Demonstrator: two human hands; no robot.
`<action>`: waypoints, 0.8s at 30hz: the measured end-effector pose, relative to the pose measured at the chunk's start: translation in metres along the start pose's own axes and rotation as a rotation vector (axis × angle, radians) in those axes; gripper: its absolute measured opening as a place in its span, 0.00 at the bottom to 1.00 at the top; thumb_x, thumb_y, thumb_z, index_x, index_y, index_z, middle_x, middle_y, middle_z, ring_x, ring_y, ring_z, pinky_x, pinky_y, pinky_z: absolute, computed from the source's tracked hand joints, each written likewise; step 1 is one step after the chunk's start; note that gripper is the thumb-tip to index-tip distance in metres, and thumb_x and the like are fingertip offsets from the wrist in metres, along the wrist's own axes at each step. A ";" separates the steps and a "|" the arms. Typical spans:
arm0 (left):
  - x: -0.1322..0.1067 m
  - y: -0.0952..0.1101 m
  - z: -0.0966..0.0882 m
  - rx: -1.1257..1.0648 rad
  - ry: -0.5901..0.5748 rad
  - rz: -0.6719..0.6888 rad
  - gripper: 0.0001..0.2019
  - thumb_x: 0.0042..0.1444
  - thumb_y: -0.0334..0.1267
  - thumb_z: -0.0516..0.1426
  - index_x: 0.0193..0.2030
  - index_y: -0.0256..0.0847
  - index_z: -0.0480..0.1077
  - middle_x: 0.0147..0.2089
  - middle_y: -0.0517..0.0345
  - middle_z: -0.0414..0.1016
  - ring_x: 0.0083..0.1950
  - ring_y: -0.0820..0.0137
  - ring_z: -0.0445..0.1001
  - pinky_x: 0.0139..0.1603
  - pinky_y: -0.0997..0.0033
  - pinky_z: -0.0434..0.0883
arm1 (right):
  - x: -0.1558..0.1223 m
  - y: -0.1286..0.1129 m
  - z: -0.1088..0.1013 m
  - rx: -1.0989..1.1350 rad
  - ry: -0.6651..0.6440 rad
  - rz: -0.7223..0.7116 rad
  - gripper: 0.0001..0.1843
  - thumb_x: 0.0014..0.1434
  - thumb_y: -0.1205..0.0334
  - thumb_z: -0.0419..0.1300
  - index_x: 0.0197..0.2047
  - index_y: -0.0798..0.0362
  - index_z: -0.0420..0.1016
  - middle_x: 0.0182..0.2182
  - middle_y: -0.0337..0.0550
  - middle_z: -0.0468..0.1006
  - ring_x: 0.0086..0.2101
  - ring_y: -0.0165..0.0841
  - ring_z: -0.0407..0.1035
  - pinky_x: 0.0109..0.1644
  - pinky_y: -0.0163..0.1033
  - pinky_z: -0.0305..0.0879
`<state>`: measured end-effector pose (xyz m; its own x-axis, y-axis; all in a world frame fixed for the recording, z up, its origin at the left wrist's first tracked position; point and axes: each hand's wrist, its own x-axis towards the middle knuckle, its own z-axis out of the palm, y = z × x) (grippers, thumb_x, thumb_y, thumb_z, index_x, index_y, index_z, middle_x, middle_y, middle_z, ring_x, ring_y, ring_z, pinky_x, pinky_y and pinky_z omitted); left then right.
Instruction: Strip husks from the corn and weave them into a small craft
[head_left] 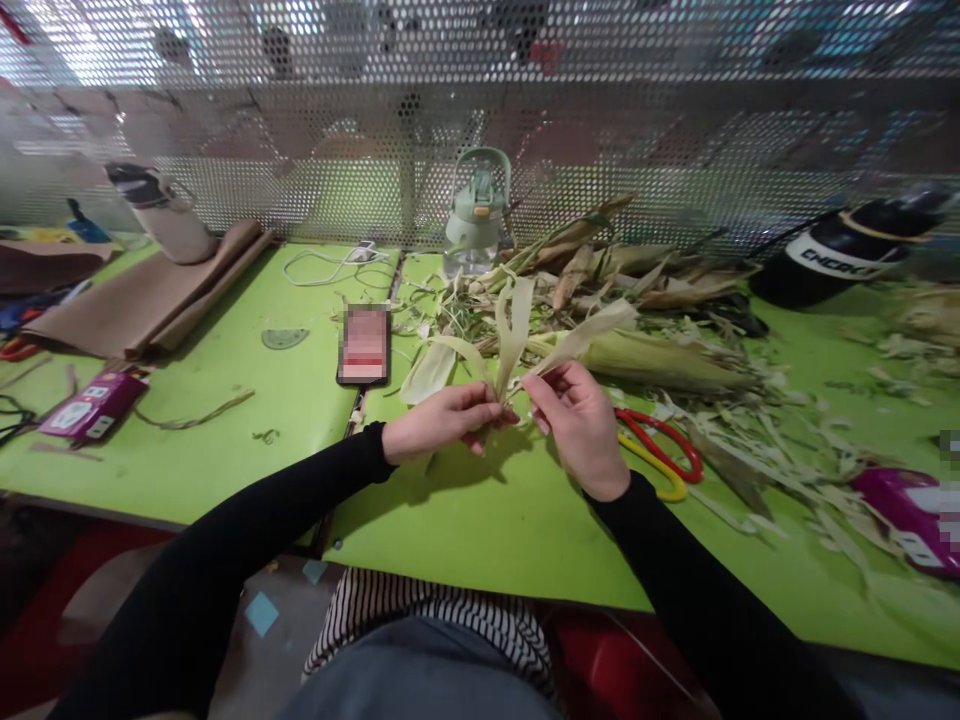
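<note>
My left hand (442, 422) and my right hand (577, 420) meet over the green table (480, 520), both pinched on a small bundle of pale corn husk strips (514, 335). The strips fan upward and outward from my fingertips. Just behind them lies an ear of corn in its husk (660, 362), and a heap of husks and stalks (600, 265) sits further back. Both arms wear black sleeves.
Red and yellow scissors (660, 455) lie right of my right hand. A phone (364, 345) lies left of the husks, a green water bottle (478, 215) behind them. Purple packets (90, 405) (911, 515) sit at far left and right. Brown folded paper (142, 300), a tumbler (161, 210) and a black bottle (840, 255) stand by the perforated metal screen (480, 120).
</note>
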<state>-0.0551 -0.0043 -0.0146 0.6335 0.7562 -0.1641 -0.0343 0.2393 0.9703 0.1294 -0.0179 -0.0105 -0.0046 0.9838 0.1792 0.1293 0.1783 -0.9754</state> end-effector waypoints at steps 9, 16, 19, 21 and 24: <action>0.000 -0.003 0.005 -0.088 0.084 0.140 0.17 0.61 0.51 0.60 0.38 0.37 0.69 0.37 0.57 0.74 0.38 0.74 0.73 0.43 0.69 0.71 | 0.005 0.011 -0.001 0.108 -0.016 -0.001 0.15 0.59 0.48 0.65 0.39 0.48 0.68 0.25 0.32 0.71 0.22 0.26 0.65 0.21 0.31 0.60; 0.005 -0.012 0.007 -0.204 0.073 0.111 0.22 0.53 0.55 0.65 0.39 0.37 0.71 0.37 0.56 0.75 0.42 0.71 0.76 0.43 0.70 0.72 | 0.000 0.002 -0.003 0.020 -0.175 0.065 0.15 0.56 0.49 0.67 0.32 0.52 0.75 0.23 0.37 0.74 0.22 0.28 0.64 0.24 0.35 0.62; 0.006 -0.014 0.010 -0.258 0.102 0.103 0.23 0.51 0.55 0.66 0.38 0.36 0.72 0.36 0.56 0.76 0.40 0.73 0.76 0.42 0.71 0.73 | -0.001 0.001 -0.001 -0.024 -0.161 0.064 0.16 0.54 0.47 0.68 0.31 0.53 0.78 0.23 0.37 0.74 0.21 0.26 0.62 0.24 0.35 0.60; 0.006 -0.015 0.011 -0.298 0.127 0.095 0.22 0.51 0.53 0.67 0.37 0.35 0.71 0.37 0.56 0.78 0.39 0.74 0.76 0.42 0.70 0.73 | 0.000 0.003 0.000 -0.003 -0.116 0.051 0.17 0.54 0.46 0.68 0.30 0.52 0.78 0.21 0.36 0.72 0.20 0.26 0.62 0.23 0.34 0.59; 0.005 -0.014 0.012 -0.344 0.100 0.072 0.19 0.52 0.48 0.68 0.37 0.34 0.71 0.37 0.55 0.79 0.38 0.74 0.77 0.44 0.69 0.74 | 0.001 0.005 0.000 0.021 -0.098 0.044 0.18 0.54 0.45 0.69 0.30 0.53 0.77 0.22 0.37 0.73 0.21 0.26 0.63 0.22 0.34 0.59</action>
<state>-0.0425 -0.0110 -0.0272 0.5417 0.8304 -0.1306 -0.3452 0.3613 0.8662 0.1299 -0.0156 -0.0155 -0.0966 0.9876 0.1234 0.1112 0.1339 -0.9847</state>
